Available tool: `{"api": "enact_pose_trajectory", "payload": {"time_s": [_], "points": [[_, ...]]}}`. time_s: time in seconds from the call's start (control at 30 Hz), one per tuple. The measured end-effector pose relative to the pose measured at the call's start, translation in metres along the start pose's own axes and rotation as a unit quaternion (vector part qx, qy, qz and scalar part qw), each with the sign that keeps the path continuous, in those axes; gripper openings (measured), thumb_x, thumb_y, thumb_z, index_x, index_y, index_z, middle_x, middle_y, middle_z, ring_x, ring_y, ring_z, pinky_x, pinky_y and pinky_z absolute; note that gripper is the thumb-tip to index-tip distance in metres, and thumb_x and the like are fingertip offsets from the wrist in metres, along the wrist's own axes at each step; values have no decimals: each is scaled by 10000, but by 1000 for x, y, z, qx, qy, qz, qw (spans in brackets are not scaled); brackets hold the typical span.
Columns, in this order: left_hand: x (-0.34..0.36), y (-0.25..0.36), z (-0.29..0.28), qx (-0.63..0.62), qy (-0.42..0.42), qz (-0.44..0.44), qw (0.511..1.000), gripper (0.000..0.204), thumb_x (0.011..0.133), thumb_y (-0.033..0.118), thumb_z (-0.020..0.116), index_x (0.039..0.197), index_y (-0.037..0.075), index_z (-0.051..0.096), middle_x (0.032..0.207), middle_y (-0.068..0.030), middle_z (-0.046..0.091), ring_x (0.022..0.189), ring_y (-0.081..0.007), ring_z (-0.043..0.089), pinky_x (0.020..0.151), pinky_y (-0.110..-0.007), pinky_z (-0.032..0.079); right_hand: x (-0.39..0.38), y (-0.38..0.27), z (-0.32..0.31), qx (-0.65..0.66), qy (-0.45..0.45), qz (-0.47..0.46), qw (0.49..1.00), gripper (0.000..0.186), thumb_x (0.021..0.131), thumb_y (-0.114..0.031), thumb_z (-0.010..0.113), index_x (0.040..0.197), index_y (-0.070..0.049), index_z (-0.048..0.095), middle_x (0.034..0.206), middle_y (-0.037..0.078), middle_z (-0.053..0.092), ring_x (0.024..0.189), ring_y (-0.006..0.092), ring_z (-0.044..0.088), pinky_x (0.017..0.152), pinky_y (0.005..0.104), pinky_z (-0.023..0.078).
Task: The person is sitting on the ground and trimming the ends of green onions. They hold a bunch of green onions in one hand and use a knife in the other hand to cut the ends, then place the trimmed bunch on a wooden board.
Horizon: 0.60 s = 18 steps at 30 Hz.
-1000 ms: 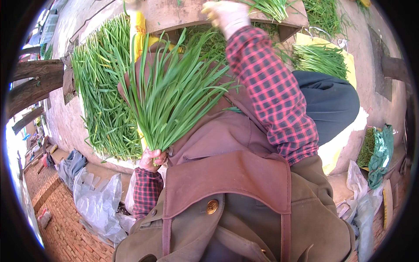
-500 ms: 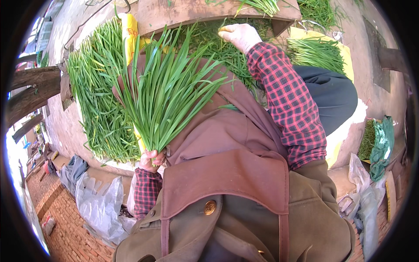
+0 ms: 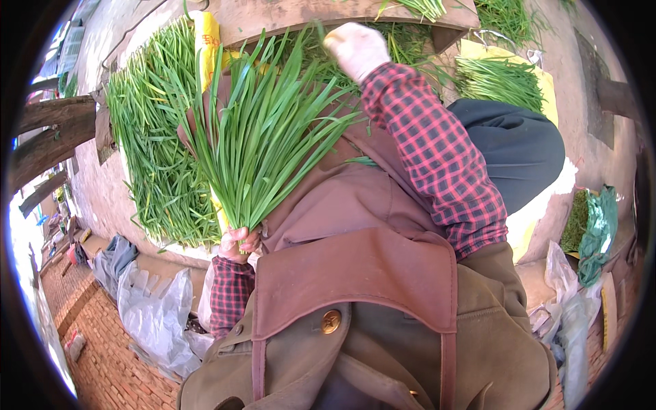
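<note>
Smooth leaves (image 3: pixel 256 160), leathery bib (image 3: pixel 355 277), shiny metal button (image 3: pixel 331 321).

Red-checked sleeves (image 3: pixel 437 147), brown apron (image 3: pixel 355 273), gold button (image 3: pixel 331 322)

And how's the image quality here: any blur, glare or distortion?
Head view: bench edge bows, corners black; head view: far-left rim burns out, white patch beside the dark trousers glares; head view: right hand slightly blurred, held green bunch fairly crisp.

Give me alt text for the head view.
The left hand grips a fanned bunch of long green leaves by its base, over a brown apron. The right hand is near a brown bench; a thick pile of similar leaves lies at left.
</note>
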<state>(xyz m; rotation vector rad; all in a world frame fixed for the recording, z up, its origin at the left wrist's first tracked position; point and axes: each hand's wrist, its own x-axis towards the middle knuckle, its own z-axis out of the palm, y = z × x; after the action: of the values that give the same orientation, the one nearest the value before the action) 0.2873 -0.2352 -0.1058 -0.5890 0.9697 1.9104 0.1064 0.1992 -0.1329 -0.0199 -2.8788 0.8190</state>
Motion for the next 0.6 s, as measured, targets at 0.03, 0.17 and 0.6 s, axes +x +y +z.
{"api": "enact_pose_trajectory", "payload": {"time_s": [0.03, 0.17, 0.6], "points": [[0, 1, 2, 3, -7, 4, 1000, 498, 797, 194, 731, 1175, -32, 497, 595, -17, 464, 425, -60, 369, 380, -178, 297, -5, 13, -1, 20, 24, 30, 999, 304, 891, -342, 503, 921, -118, 706, 938, 106, 673, 924, 290, 638, 867, 391, 491], [1, 1, 5, 9, -13, 6, 1000, 497, 797, 205, 730, 1166, -36, 499, 591, -16, 464, 423, -61, 370, 384, -174, 295, -8, 33, -36, 48, -71, 61, 994, 456, 873, -511, 471, 885, -125, 714, 853, 53, 712, 838, 236, 664, 814, 357, 492], [1, 5, -1, 17, -37, -9, 999, 377, 839, 198, 698, 1118, 34, 504, 644, -31, 458, 463, -87, 401, 421, -222, 310, -64, -65, -31, 398, -337, 111, 846, 342, 905, -273, 568, 691, -10, 608, 579, 70, 595, 437, 133, 534, 467, 272, 448]]}}
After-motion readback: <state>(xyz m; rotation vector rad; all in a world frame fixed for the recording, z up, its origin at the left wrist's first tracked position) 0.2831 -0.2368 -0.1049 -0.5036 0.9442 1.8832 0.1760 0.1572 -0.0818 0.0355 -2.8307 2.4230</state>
